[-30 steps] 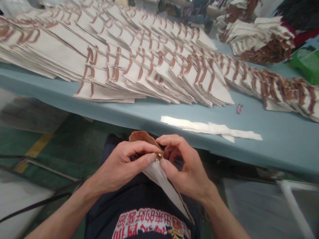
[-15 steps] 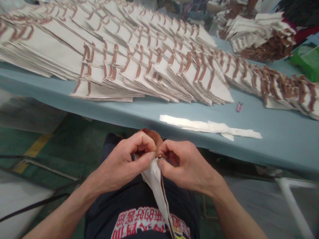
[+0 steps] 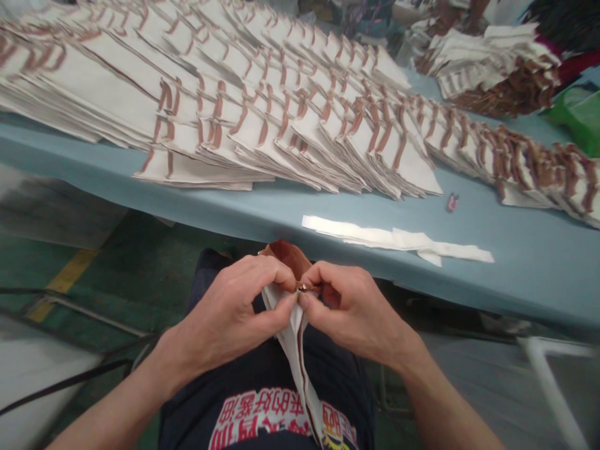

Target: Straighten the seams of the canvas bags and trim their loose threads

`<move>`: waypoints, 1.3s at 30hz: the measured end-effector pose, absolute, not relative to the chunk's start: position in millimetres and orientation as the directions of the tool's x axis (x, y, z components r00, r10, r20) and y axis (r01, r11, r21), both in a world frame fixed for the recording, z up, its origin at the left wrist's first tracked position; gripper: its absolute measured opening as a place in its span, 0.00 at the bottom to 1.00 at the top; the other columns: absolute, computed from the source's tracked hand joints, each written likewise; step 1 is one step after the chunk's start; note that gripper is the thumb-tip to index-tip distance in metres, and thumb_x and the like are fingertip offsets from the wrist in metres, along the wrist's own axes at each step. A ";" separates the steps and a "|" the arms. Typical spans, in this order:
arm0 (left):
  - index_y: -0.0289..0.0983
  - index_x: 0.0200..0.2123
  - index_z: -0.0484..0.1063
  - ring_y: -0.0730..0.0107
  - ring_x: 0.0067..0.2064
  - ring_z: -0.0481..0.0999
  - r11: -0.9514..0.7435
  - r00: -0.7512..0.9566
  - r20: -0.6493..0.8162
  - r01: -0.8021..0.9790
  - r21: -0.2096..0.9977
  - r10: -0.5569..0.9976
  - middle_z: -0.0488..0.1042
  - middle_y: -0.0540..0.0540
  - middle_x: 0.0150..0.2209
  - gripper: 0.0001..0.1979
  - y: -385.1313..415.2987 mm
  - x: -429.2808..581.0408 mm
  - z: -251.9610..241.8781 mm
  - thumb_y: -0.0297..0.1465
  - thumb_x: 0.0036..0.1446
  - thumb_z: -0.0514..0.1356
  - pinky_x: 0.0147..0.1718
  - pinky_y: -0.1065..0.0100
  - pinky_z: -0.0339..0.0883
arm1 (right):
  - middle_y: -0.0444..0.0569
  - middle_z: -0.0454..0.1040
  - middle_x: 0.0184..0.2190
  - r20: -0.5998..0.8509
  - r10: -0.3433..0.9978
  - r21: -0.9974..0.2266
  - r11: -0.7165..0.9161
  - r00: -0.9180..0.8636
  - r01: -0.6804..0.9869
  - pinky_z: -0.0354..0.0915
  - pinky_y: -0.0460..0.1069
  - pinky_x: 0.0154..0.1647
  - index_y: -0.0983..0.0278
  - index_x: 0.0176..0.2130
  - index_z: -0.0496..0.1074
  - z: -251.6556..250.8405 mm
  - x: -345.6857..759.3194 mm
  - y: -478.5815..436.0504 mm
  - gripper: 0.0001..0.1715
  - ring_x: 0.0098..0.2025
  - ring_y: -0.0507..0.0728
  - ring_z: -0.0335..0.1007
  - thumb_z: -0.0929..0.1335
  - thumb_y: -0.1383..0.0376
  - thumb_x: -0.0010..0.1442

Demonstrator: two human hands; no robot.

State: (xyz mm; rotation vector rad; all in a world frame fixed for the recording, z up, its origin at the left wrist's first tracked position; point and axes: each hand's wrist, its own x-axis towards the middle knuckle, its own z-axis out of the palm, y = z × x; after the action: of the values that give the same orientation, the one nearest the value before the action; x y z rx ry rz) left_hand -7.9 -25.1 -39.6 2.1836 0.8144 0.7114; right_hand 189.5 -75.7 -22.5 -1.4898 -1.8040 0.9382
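Note:
Over my lap, both hands pinch the top of a cream cloth bag (image 3: 297, 356) with brown trim. My left hand (image 3: 234, 312) is closed on the bag's left edge, thumb and forefinger pressed together. My right hand (image 3: 354, 309) is closed on the right edge, next to a small metal snap (image 3: 303, 288) between the fingertips. A brown strap (image 3: 285, 253) curls up just behind my fingers. The bag hangs down folded and narrow over my dark printed shirt.
A blue table (image 3: 515, 275) runs across in front of me. Fanned rows of finished cream bags (image 3: 262, 125) cover its far part. White cloth strips (image 3: 394, 239) lie near its front edge, a small pink object (image 3: 452, 202) beyond them. A green bin (image 3: 579, 119) stands at far right.
My hands have drawn closer together and the bag has turned from a slanted flat panel into a narrow vertical fold. The brown strap sits lower behind my fingers.

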 end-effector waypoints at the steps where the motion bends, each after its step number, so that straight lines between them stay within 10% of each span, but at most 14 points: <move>1: 0.38 0.35 0.74 0.67 0.39 0.79 -0.585 0.648 0.268 0.338 0.737 0.713 0.81 0.49 0.35 0.04 -25.6 -7.1 -39.6 0.25 0.62 0.61 0.43 0.66 0.68 | 0.38 0.66 0.21 0.014 0.985 -0.831 0.109 -0.175 0.546 0.50 0.44 0.22 0.62 0.29 0.70 -22.8 189.3 -75.8 0.06 0.21 0.48 0.53 0.67 0.68 0.59; 16: 0.39 0.45 0.77 0.67 0.41 0.82 -0.626 0.723 0.310 0.212 0.751 0.617 0.84 0.48 0.40 0.08 -15.4 -12.0 -27.3 0.26 0.64 0.61 0.44 0.70 0.72 | 0.38 0.60 0.23 -0.108 0.965 -0.952 -0.031 -0.241 0.303 0.51 0.44 0.23 0.61 0.28 0.65 -20.4 193.8 -72.4 0.09 0.24 0.49 0.52 0.68 0.65 0.59; 22: 0.36 0.47 0.78 0.70 0.35 0.82 -0.801 0.774 0.406 0.209 0.561 0.486 0.84 0.48 0.36 0.10 -8.8 -13.8 -15.0 0.23 0.67 0.58 0.37 0.72 0.70 | 0.37 0.56 0.23 -0.192 0.915 -0.980 -0.199 -0.356 0.017 0.48 0.44 0.24 0.63 0.28 0.65 -23.5 198.7 -61.9 0.21 0.25 0.48 0.47 0.75 0.54 0.58; 39: 0.36 0.31 0.73 0.71 0.25 0.69 -0.948 0.882 0.387 0.170 0.268 0.268 0.73 0.51 0.24 0.16 -0.1 -15.8 -4.7 0.23 0.71 0.50 0.28 0.68 0.61 | 0.38 0.57 0.24 -0.271 0.883 -0.961 -0.268 -0.384 0.063 0.48 0.45 0.26 0.63 0.28 0.63 -21.2 195.8 -61.3 0.21 0.27 0.49 0.49 0.73 0.54 0.58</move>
State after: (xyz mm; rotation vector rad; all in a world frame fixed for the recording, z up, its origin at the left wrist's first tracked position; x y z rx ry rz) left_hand -15.8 -0.1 -4.7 2.8252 0.3335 0.6292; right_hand 195.8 -61.3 -21.2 -1.2060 -1.3625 1.7176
